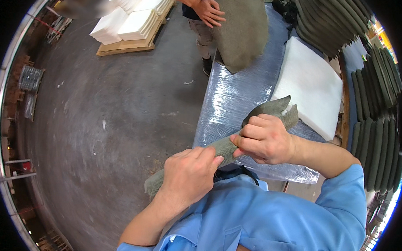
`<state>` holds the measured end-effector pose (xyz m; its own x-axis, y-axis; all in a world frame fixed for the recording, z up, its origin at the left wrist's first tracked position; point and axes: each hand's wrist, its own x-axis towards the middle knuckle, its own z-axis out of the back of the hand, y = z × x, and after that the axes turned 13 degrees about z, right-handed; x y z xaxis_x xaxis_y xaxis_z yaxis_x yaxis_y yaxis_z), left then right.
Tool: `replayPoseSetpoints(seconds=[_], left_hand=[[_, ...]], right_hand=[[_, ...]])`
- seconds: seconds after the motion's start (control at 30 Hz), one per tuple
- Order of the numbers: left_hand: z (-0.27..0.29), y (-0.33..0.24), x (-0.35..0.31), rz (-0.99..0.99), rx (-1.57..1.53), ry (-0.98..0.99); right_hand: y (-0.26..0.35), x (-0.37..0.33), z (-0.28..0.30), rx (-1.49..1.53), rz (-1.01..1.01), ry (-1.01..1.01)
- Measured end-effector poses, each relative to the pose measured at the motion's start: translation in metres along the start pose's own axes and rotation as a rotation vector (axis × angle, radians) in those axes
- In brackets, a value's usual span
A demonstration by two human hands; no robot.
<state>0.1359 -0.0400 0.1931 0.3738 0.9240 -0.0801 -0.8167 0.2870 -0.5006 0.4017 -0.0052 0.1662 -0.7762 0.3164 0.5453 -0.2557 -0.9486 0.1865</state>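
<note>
A grey-green fabric cushion cover (224,147) is in both my hands in front of my body, seen nearly edge-on. My left hand (189,172) is closed over its upper edge, near the left end. Further right, my right hand (264,138) grips the same edge near the cover's loose flaps (273,106), which stand apart at that end. A bit of white shows between the flaps; how much is inside is hidden. Just beyond my right hand, a white foam pad (312,84) lies on a table wrapped in clear plastic (227,107).
Across the table a co-worker's hand (209,12) is beside another grey-green cover (244,29). Stacks of grey-green cushions (334,19) rise along the right. At the far left, white foam sheets (137,23) sit on a pallet (127,48). Grey floor (99,124) spreads to the left.
</note>
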Motion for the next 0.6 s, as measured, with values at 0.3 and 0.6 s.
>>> replayPoseSetpoints(seconds=[0.3,0.6], left_hand=[[-0.025,-0.032,0.009,-0.077,0.067,-0.179],[-0.018,-0.029,0.008,-0.015,0.01,-0.077]], right_hand=[[-0.003,0.005,0.004,0.159,-0.11,0.029],[-0.002,-0.027,0.038,0.002,-0.097,0.088]])
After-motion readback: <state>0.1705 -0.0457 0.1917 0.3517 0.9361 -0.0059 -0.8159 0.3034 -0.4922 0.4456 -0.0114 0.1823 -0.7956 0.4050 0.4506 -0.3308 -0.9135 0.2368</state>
